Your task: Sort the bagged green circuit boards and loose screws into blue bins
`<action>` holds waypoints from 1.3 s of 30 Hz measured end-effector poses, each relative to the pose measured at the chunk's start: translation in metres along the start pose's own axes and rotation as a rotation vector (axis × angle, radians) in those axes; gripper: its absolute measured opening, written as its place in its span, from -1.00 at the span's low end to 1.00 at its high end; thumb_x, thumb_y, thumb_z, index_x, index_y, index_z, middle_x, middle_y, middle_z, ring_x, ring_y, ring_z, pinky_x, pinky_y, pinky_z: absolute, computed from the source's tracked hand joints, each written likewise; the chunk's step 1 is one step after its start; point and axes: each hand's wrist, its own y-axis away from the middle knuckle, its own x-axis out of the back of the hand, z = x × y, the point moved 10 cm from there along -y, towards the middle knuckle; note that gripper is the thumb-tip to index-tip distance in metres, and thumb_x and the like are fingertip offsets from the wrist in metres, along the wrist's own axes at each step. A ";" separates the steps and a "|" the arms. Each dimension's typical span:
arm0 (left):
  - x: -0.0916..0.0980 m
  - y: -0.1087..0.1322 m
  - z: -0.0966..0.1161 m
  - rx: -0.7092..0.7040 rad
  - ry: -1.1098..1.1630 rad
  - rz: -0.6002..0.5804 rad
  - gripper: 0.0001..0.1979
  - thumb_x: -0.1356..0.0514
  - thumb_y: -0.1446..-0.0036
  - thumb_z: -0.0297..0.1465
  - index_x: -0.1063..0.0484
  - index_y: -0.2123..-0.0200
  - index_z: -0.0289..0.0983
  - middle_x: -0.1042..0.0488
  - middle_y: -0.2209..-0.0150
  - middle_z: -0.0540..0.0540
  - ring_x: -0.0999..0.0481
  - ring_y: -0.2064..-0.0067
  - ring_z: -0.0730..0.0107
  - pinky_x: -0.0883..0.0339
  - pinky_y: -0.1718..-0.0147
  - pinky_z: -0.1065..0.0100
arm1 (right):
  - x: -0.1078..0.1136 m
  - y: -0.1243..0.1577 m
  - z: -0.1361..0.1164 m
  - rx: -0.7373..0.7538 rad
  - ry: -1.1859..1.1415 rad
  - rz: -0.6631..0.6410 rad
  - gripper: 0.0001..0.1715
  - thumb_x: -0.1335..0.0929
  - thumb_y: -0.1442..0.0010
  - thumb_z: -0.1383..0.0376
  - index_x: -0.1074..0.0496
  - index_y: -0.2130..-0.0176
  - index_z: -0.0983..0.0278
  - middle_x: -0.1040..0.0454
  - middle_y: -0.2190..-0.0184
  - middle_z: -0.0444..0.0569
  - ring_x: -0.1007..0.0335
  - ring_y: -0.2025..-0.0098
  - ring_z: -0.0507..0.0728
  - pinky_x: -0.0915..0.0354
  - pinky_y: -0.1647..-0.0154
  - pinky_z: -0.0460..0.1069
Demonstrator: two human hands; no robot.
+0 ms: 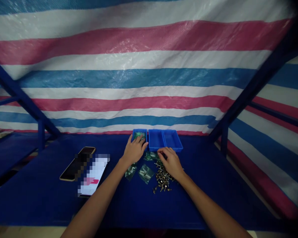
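Observation:
My left hand (135, 151) reaches over the left blue bin (133, 132), fingers apart, at the small clear bags (139, 135) with greenish contents lying in it. My right hand (172, 163) hovers at the upper part of a heap of small metal screw-like fasteners (163, 178). Its thumb and fingertips come close together beside a small filled plastic bag (150, 156); what lies between them is hidden. Two more filled bags rest on the blue tabletop: one bag (146, 173) left of the heap, another bag (130, 172) below my left wrist.
Two blue bins, a middle bin (157, 140) and a right bin (173, 140), stand behind my right hand. A dark phone (75, 167) and a phone with a lit screen (95, 175) lie left of my left forearm. Blue frame bars (258, 79) and striped sheeting (139, 77) enclose the table (213, 178).

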 end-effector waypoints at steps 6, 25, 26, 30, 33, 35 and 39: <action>0.002 0.005 -0.004 0.073 0.043 0.012 -0.62 -0.03 -0.50 -0.14 -0.47 -0.19 -0.11 -0.45 -0.30 -0.20 -0.46 -0.28 -0.03 0.05 -0.39 -0.25 | -0.005 0.002 0.000 0.014 0.200 -0.057 -0.64 -0.39 -0.41 -0.01 -0.58 -0.02 0.14 -0.54 0.33 -0.03 -0.42 0.21 0.25 -0.21 0.13 0.10; 0.024 0.028 0.067 -0.129 0.418 0.050 -0.73 -0.04 -0.47 -0.46 -0.48 -0.08 -0.18 -0.56 0.04 -0.17 -0.53 -0.02 0.16 -0.40 -0.10 0.09 | -0.019 0.006 -0.014 0.074 0.206 -0.239 -0.86 -0.39 -0.43 0.22 -0.55 0.07 0.17 -0.50 0.25 -0.05 -0.41 0.15 0.21 -0.14 0.10 0.08; 0.023 0.027 0.065 -0.120 0.420 0.050 -0.73 -0.03 -0.47 -0.45 -0.48 -0.07 -0.18 -0.56 0.05 -0.17 -0.53 -0.03 0.16 -0.39 -0.10 0.10 | -0.019 0.006 -0.014 0.077 0.197 -0.236 -0.85 -0.36 -0.45 0.25 -0.55 0.06 0.17 -0.50 0.25 -0.05 -0.41 0.15 0.20 -0.13 0.10 0.08; 0.020 0.027 0.061 -0.123 0.382 0.003 -0.75 -0.02 -0.49 -0.41 -0.48 -0.04 -0.18 -0.58 0.09 -0.13 -0.54 0.00 0.16 -0.39 -0.09 0.11 | -0.015 0.005 -0.009 0.066 0.127 -0.190 -0.79 -0.33 -0.46 0.30 -0.57 0.02 0.14 -0.51 0.21 -0.05 -0.43 0.11 0.19 -0.14 0.06 0.08; 0.017 0.028 0.059 -0.115 0.379 -0.041 -0.76 -0.10 -0.47 -0.29 -0.46 -0.10 -0.17 -0.58 0.10 -0.12 -0.56 0.02 0.16 -0.41 -0.07 0.12 | -0.008 0.003 -0.004 0.028 0.026 -0.119 -0.79 -0.33 -0.46 0.29 -0.59 0.06 0.15 -0.51 0.22 -0.05 -0.46 0.12 0.19 -0.18 0.07 0.08; 0.016 0.028 0.058 -0.107 0.398 -0.061 -0.72 -0.15 -0.45 -0.20 -0.45 -0.11 -0.16 -0.58 0.08 -0.12 -0.57 0.01 0.15 -0.42 -0.05 0.15 | -0.002 0.002 -0.002 0.000 -0.055 -0.057 -0.78 -0.32 -0.46 0.26 -0.60 0.09 0.17 -0.49 0.24 -0.04 -0.46 0.14 0.19 -0.23 0.09 0.07; 0.014 0.028 0.055 -0.065 0.465 -0.066 -0.69 -0.17 -0.43 -0.13 -0.45 -0.08 -0.17 -0.57 0.06 -0.12 -0.56 0.02 0.17 -0.41 0.01 0.21 | 0.015 -0.001 -0.001 -0.044 -0.200 0.084 -0.73 -0.30 -0.47 0.20 -0.58 0.14 0.21 -0.45 0.26 -0.01 -0.43 0.20 0.18 -0.30 0.16 0.05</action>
